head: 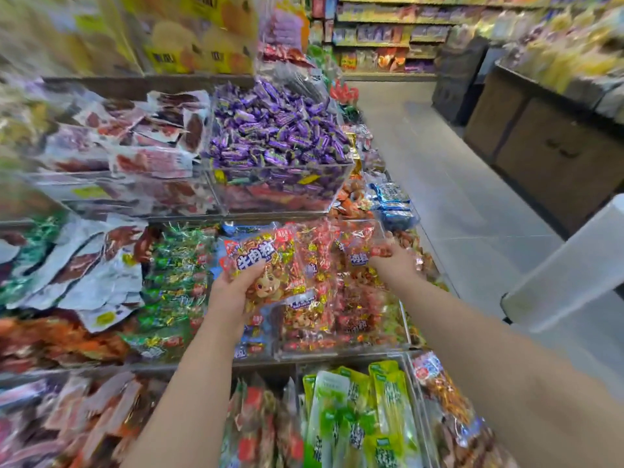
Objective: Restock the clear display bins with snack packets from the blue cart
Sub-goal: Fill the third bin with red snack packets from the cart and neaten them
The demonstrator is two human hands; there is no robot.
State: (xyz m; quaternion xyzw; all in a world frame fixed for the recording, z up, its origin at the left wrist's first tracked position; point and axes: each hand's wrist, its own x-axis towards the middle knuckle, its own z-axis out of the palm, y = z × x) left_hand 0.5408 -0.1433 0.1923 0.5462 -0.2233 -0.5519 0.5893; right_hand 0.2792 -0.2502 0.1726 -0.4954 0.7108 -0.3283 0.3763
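- The clear acrylic display bin (341, 353) in the middle tier already looks well filled. Red packets are heaped to about its rim, so I judge the restocking of this bin to be far along.
- Two packets are not yet set down, one in each hand. The blue cart is out of view, so how much stock remains cannot be told.
- The left hand (233, 290) is above the bin's near-left corner. It grips a red-and-orange foil snack packet with a blue label and a cartoon face (270, 268), thumb across the front and fingers curled behind the lower edge. The packet is held up, tilted, over the bin's left half.
- The right hand (396, 261) reaches over the bin's far-right corner. Its fingers appear closed on the edge of a second red snack packet (358, 253), which lies against the heap. Blur hides exactly how the fingers sit.
- Behind and above the bin stands another clear bin piled with purple-wrapped sweets (277, 136).
- Left of the bin lie green foil packets (175, 265).
- In front of the bin and one tier lower stand long green vacuum pouches (358, 417).
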